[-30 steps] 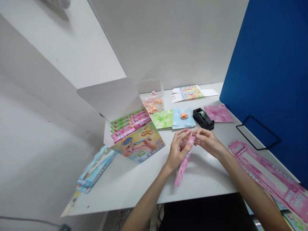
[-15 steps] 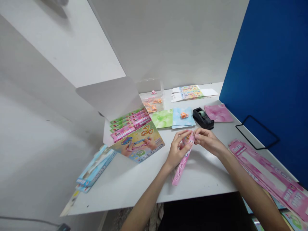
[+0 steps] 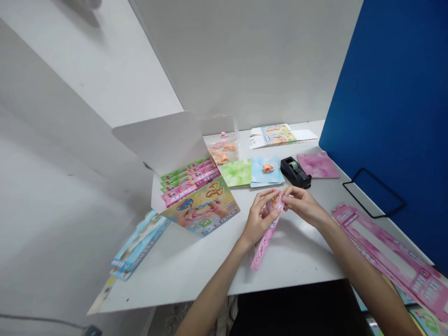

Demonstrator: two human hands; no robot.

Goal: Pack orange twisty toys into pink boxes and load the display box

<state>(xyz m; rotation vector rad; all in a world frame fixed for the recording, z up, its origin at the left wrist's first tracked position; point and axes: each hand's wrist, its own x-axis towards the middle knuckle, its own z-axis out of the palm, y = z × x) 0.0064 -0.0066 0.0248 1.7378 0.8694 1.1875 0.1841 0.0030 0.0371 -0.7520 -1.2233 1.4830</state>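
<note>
My left hand (image 3: 259, 219) and my right hand (image 3: 301, 205) meet over the white table (image 3: 297, 261), both pinching the upper end of a narrow pink printed card box (image 3: 265, 245). Its lower end slants down toward me and hangs above the table. The fingers hide the top of the box. Just beyond my right hand stands a black tape dispenser (image 3: 296, 172) with a roll of tape. A small orange piece (image 3: 268, 168) lies on a pale blue paper sheet (image 3: 266, 171), the printed sheet nearest my left hand.
To the left stands an open white carton (image 3: 161, 144) with printed cards and a picture panel (image 3: 201, 207). Beyond lie a clear bag of orange pieces (image 3: 220, 147), green paper (image 3: 236, 172) and pink paper (image 3: 318, 164). Flat pink box blanks (image 3: 388, 252) lie right; a blue partition (image 3: 392, 93) stands behind.
The pink card box has tilted slightly, its lower end swinging a little left. My hands have shifted only slightly on it.
</note>
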